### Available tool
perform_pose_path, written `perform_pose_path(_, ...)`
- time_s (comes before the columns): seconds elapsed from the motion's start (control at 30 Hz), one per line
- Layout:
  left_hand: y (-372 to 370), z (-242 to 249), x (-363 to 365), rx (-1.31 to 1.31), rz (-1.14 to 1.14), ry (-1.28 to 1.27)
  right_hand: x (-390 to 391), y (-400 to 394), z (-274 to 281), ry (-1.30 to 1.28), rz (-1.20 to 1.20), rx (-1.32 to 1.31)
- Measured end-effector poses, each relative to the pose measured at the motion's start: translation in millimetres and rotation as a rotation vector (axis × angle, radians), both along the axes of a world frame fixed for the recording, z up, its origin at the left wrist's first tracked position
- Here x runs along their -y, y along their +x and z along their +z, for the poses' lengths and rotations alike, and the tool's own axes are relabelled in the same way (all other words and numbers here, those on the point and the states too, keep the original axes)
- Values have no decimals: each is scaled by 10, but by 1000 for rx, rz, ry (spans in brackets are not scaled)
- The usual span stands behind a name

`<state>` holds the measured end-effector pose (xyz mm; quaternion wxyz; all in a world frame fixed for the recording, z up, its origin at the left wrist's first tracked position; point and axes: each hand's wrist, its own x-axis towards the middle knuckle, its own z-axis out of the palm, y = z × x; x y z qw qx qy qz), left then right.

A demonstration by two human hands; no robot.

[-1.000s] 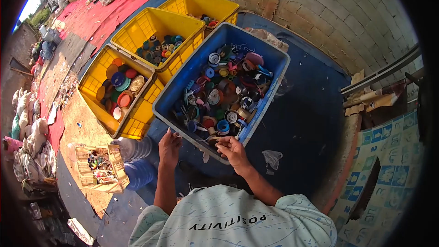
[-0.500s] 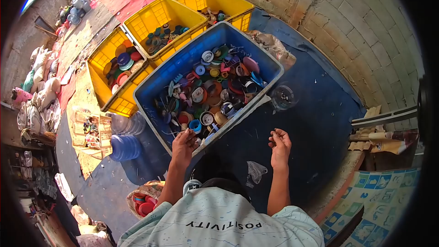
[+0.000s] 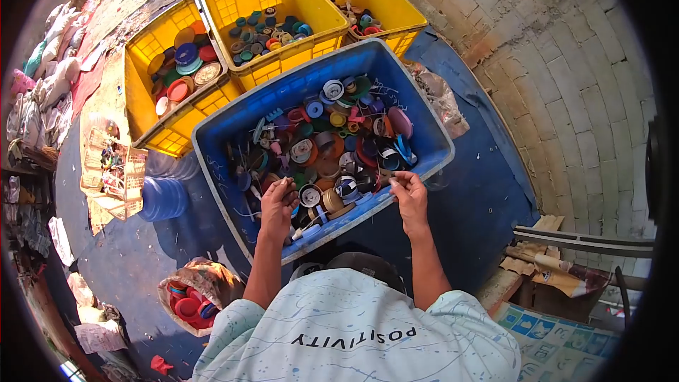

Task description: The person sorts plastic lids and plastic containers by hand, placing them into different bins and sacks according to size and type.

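A large blue bin (image 3: 219, 138) stands before me, with mixed plastic caps, lids and small scraps inside. My left hand (image 3: 278, 205) is over the bin's near left part, its fingers curled and pinched together; what they hold, if anything, is too small to name. Close to it lie a white round cap (image 3: 310, 196) and a tan cap stack (image 3: 332, 200). Above the near right rim, the fingertips of my right hand (image 3: 410, 198) are also pinched, and I cannot make out anything between them. A blue plastic piece (image 3: 403, 149) lies just beyond that hand.
Behind the bin stand three yellow crates (image 3: 233, 81) of sorted caps and lids. At left are a tan basket (image 3: 134, 163) of small pieces and a blue water jug (image 3: 164, 198). A sack (image 3: 226, 279) of red lids sits near my left side. A block wall (image 3: 559, 85) rises at right.
My right hand has moved from beside the bin, over the floor, to its near right rim. My left hand has moved slightly further over the bin. The camera view has shifted.
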<state>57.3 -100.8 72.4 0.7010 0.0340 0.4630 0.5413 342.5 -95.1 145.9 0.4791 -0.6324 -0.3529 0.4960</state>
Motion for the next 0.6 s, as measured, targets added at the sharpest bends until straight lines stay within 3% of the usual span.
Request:
perform_pose_path(0.23, -187, 50, 12, -41, 192, -98, -1122, 250, -627, -47, 355, 571)
perform_pose_path(0.37, -277, 43, 113, -81, 338, -100, -1511, 230, -1015, -96, 349, 422)
perform_pose_path(0.6, 92, 273, 229, -131, 597, -117, -2046, -138, -1351, -92, 749, 594)
